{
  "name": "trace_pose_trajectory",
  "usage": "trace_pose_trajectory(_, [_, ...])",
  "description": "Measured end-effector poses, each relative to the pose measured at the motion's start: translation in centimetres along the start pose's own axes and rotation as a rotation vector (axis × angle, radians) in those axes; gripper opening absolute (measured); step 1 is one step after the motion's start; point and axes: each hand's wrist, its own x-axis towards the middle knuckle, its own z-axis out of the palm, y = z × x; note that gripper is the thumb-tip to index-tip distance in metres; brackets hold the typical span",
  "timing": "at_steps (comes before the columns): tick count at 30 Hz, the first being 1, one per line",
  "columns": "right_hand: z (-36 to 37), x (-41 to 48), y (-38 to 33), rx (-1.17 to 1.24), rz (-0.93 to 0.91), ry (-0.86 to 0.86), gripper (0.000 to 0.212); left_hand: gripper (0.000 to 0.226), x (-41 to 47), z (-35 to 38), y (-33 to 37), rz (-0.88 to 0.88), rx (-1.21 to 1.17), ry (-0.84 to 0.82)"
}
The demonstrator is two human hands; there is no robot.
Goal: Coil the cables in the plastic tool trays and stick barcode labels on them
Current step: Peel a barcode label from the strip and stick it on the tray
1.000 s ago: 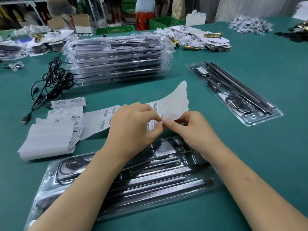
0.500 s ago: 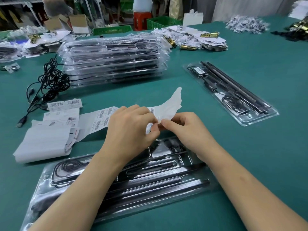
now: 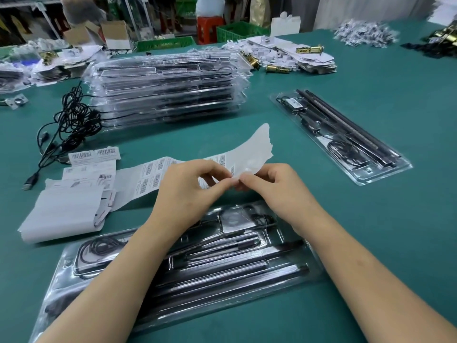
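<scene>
Both hands meet over the middle of the green table (image 3: 371, 219), just above the near tray (image 3: 59, 273). The left hand (image 3: 188, 191) pinches the label strip (image 3: 153, 174) between thumb and forefinger, fingers curled tight, and the right hand (image 3: 279, 191) pinches the same strip right beside it, fingertips almost touching. The strip's bare, torn end curls up and away beyond the knuckles, while its printed barcodes trail left to the folded label stack (image 3: 61, 214) lying flat on the table. Whether a label is lifted off the backing at the pinch is too small to tell. Under the forearms the near tray lies lengthwise, long black rods in its channels and a coiled cable (image 3: 99, 246) seated in its left compartment. Off to the right, well apart, a second tray (image 3: 385, 169) sits at an angle with a barcode label (image 3: 295, 103) at its far end and its own cable coiled nearer. Behind the strip stands a stack of trays (image 3: 168, 90), with a loose black cable tangle (image 3: 74, 120) just to its left and two loose barcode labels (image 3: 94, 153) near the folded stack.
</scene>
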Motion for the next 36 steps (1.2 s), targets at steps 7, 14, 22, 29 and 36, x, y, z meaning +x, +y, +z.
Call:
trace_pose_trajectory(7, [-0.1,0.1,-0.1,-0.068,-0.043,0.003,0.02,0.006,0.2,-0.4,-0.6,-0.082,-0.107,-0.085])
trace_pose_trajectory(14, [-0.5,0.1,-0.2,-0.148,-0.015,0.083,0.021,0.011,0.5,-0.9,-0.7,-0.195,-0.187,0.063])
trace_pose_trajectory(22, [-2.0,0.4,0.0,-0.194,0.037,0.124,0.022,0.009,1.2,-2.6,0.3,-0.206,-0.307,0.322])
trace_pose_trajectory(29, [-4.9,0.6,-0.7,-0.081,-0.144,0.61,0.017,0.012,0.6,-4.5,2.5,0.323,0.136,0.287])
trace_pose_trajectory(36, [-4.0,-1.4,-2.8,0.044,0.088,-0.414,0.043,0.016,-2.8,-5.4,2.6,0.816,0.418,0.309])
